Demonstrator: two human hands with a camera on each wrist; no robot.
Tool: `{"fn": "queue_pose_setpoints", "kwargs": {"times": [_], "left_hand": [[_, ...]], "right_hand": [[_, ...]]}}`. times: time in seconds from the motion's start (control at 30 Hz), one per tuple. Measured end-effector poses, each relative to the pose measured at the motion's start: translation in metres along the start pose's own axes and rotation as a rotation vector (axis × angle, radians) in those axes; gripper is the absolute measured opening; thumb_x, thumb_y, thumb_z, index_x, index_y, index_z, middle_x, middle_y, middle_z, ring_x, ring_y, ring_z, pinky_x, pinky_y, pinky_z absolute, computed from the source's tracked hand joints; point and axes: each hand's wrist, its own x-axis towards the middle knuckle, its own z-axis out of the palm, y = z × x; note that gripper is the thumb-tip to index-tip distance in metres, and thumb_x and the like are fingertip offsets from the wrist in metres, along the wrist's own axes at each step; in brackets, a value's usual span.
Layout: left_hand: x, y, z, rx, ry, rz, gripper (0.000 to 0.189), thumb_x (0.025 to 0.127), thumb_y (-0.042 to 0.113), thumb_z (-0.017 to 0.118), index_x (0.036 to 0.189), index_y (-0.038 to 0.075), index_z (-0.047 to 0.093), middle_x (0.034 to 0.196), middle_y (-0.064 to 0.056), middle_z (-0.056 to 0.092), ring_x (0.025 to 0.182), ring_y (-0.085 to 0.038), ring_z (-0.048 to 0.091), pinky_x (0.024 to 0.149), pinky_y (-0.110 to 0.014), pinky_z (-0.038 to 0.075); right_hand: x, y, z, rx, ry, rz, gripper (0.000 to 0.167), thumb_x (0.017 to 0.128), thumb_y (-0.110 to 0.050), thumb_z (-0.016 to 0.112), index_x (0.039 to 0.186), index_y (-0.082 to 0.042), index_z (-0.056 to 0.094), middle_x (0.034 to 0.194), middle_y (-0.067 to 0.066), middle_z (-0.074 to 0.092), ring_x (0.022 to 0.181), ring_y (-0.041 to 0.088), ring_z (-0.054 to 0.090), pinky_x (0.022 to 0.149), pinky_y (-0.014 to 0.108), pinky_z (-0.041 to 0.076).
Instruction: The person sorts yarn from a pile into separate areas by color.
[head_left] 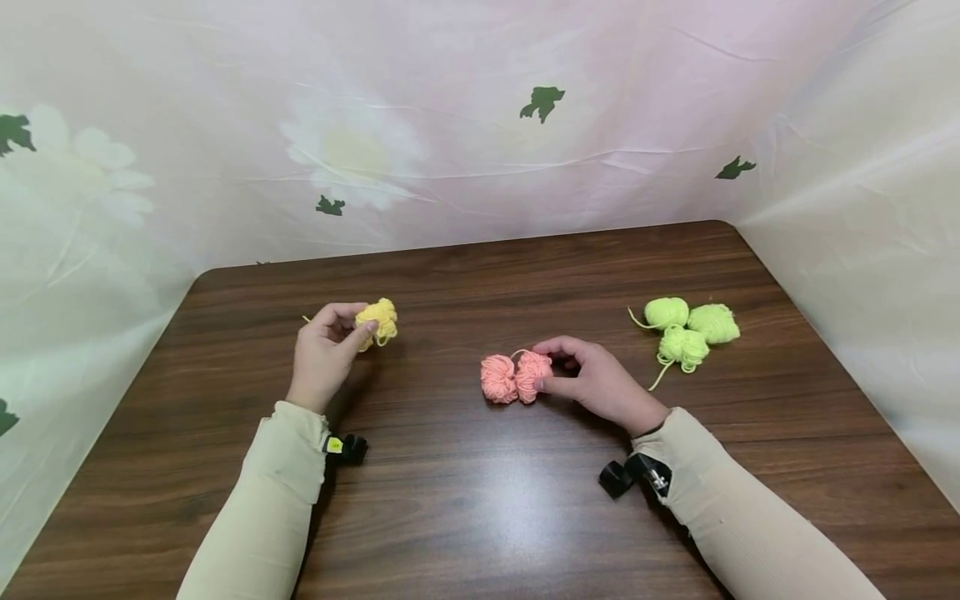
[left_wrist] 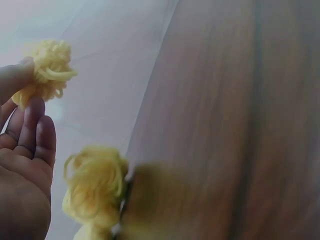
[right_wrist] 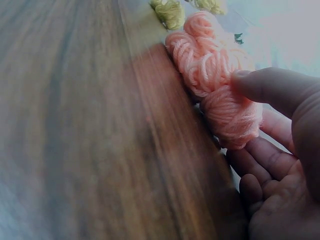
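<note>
My left hand [head_left: 324, 350] pinches a small ball of yellow yarn [head_left: 379, 318] between thumb and fingers at the left of the table. In the left wrist view that yellow ball is raised in the fingertips, and a second yellow yarn ball [left_wrist: 96, 185] rests lower, on the tabletop. Only a short yellow strand shows left of the hand in the head view. Near the middle, my right hand [head_left: 596, 385] grips a coral yarn ball [head_left: 531, 371], thumb in front, fingers behind. Another coral yarn ball [head_left: 498, 380] lies against its left side.
Three lime-green yarn balls [head_left: 712, 323] sit clustered on the right of the dark wooden table [head_left: 450, 517], with loose tails trailing. A flowered cloth [head_left: 465, 142] hangs behind the table and along its sides. Each wrist carries a small black camera [head_left: 617, 478].
</note>
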Motion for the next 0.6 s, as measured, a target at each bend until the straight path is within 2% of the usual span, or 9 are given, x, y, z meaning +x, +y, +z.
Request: {"fn": "queue_pose_setpoints", "kwargs": {"times": [0.27,0.5,0.6], "left_hand": [[0.009,-0.005,-0.027,-0.021,0.145,-0.019,0.028,0.089,0.008,0.076,0.114,-0.003,0.069,0.087,0.007,0.066,0.078,-0.009,0.058,0.064,-0.015,0.048],[0.013,-0.016,-0.046,-0.151,0.249,-0.080,0.026,0.088,0.004,0.077,0.113,-0.002,0.071,0.084,0.001,0.063,0.078,-0.012,0.054,0.061,-0.015,0.045],[0.013,-0.022,-0.054,-0.178,0.282,-0.104,0.026,0.088,0.003,0.076,0.113,-0.001,0.071,0.085,0.000,0.063,0.078,-0.012,0.053,0.062,-0.014,0.044]], "right_hand": [[0.000,0.000,0.000,-0.001,0.002,-0.002,0.037,0.086,-0.020,0.080,0.121,-0.014,0.069,0.116,0.001,0.069,0.104,0.020,0.061,0.091,0.040,0.047],[0.001,0.000,0.000,-0.003,0.000,0.008,0.038,0.086,-0.022,0.080,0.121,-0.014,0.069,0.115,0.001,0.069,0.102,0.020,0.061,0.090,0.040,0.047],[0.001,0.000,0.000,-0.004,-0.001,0.008,0.038,0.086,-0.021,0.080,0.121,-0.014,0.069,0.115,0.001,0.069,0.102,0.020,0.061,0.090,0.040,0.047]]}}
